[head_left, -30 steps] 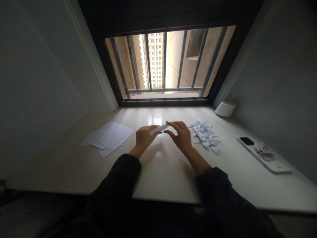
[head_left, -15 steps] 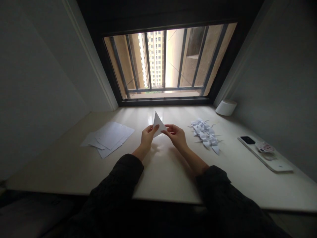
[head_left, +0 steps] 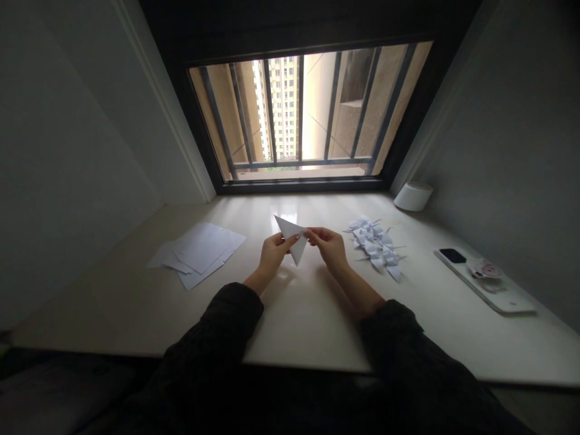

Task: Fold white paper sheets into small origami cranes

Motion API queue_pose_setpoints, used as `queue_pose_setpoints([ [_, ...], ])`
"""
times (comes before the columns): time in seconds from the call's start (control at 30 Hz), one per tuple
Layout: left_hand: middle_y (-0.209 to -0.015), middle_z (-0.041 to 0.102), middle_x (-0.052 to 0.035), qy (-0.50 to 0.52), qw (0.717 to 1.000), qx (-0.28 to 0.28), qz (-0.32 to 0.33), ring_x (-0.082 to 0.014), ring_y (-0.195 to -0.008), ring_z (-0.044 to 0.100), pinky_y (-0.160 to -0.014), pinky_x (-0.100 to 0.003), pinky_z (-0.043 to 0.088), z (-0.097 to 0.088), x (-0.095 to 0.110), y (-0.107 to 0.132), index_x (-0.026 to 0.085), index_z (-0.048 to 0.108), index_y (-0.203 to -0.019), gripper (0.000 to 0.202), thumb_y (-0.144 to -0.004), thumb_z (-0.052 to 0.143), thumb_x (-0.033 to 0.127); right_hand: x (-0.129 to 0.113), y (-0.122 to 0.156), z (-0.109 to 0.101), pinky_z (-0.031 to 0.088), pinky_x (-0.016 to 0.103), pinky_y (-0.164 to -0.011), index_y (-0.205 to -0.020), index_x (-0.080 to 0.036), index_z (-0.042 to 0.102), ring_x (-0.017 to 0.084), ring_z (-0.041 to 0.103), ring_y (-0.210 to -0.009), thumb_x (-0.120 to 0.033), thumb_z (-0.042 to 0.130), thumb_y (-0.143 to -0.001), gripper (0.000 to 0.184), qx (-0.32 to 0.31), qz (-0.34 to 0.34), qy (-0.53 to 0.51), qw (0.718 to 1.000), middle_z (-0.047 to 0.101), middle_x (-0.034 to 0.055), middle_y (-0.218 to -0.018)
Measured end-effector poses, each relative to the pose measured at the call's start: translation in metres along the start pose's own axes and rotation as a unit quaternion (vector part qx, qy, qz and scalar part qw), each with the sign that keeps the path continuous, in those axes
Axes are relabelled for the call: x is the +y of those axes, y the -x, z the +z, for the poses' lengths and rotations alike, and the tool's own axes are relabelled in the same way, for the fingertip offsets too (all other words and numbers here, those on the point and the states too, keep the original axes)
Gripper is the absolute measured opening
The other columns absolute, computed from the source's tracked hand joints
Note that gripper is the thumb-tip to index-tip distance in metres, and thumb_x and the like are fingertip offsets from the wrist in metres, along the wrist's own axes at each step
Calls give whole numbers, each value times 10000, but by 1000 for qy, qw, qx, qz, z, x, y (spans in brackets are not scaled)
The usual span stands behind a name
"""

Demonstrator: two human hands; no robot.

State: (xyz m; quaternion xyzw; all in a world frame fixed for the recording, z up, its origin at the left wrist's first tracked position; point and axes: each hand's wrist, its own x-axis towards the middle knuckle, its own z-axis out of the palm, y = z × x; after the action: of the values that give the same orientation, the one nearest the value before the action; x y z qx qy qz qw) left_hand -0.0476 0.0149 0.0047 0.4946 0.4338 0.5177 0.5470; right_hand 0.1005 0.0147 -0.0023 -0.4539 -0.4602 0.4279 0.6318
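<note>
My left hand (head_left: pixel 273 254) and my right hand (head_left: pixel 330 248) are raised just above the tabletop (head_left: pixel 299 317), near its middle, and close together. Between them I hold a folded white paper triangle (head_left: pixel 292 240), clear of the surface. One point of it aims far and left, and another hangs down toward me. Neither hand is fully open or tightly closed: each is curled in a light pinch. My left hand grips the triangle's near-left edge between thumb and fingers, while my right hand pinches its right corner with the fingertips.

To the left, well apart from my left hand, lie loose white paper sheets (head_left: pixel 197 254), overlapping at angles. Just beyond my right hand, to the right, is a heap of small folded paper cranes (head_left: pixel 374 249). Farther right, a white smartphone (head_left: pixel 484 284) lies with its black camera patch showing and a round sticker on its back. In the far right corner stands a white cylindrical container (head_left: pixel 413 196), below the barred window (head_left: pixel 308 115). My dark knit sleeves (head_left: pixel 231 317) cover both forearms up to the wrists.
</note>
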Motion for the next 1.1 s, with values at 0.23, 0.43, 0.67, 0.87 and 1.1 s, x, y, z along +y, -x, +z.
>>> queue_pose_setpoints([
  [0.23, -857, 712, -87, 31, 999, 13, 15, -193, -766, 639, -684, -306, 506, 1, -6, -1, 125, 704, -933, 423, -651, 743, 437, 2, 2, 4, 509, 327, -635, -836, -185, 757, 179, 636, -667, -432, 780, -582, 355, -9, 15, -28, 999, 739, 67, -783],
  [0.43, -871, 715, -93, 6, 1000, 14, 26, -188, -752, 638, -657, -293, 499, 2, -4, 0, 118, 702, -929, 414, -654, 744, 426, 4, 1, 3, 494, 310, -598, -800, -178, 760, 169, 621, -636, -431, 782, -576, 339, 3, 20, -23, 1000, 734, 67, -742],
  [0.67, -866, 711, -86, 1, 999, 35, 33, -169, -727, 624, -619, -266, 479, 3, -4, 2, 124, 706, -928, 413, -669, 723, 445, 3, 3, 5, 505, 309, -603, -790, -175, 755, 168, 621, -638, -427, 785, -572, 335, -1, 12, -17, 1000, 728, 63, -734],
  [0.87, -872, 708, -81, 0, 999, 30, 34, -164, -729, 619, -609, -258, 473, 3, -5, 1, 128, 707, -925, 398, -680, 718, 441, 3, 3, 5, 492, 303, -577, -748, -180, 754, 162, 605, -602, -459, 762, -590, 322, 4, 13, -5, 1000, 711, 54, -675],
  [1.1, -915, 713, -102, -19, 999, 6, 42, -198, -763, 645, -671, -307, 490, 4, -11, -1, 123, 695, -927, 401, -680, 720, 439, 2, 3, 6, 471, 280, -556, -759, -171, 743, 146, 576, -573, -493, 710, -657, 339, -4, 0, 18, 1000, 681, 34, -631],
])
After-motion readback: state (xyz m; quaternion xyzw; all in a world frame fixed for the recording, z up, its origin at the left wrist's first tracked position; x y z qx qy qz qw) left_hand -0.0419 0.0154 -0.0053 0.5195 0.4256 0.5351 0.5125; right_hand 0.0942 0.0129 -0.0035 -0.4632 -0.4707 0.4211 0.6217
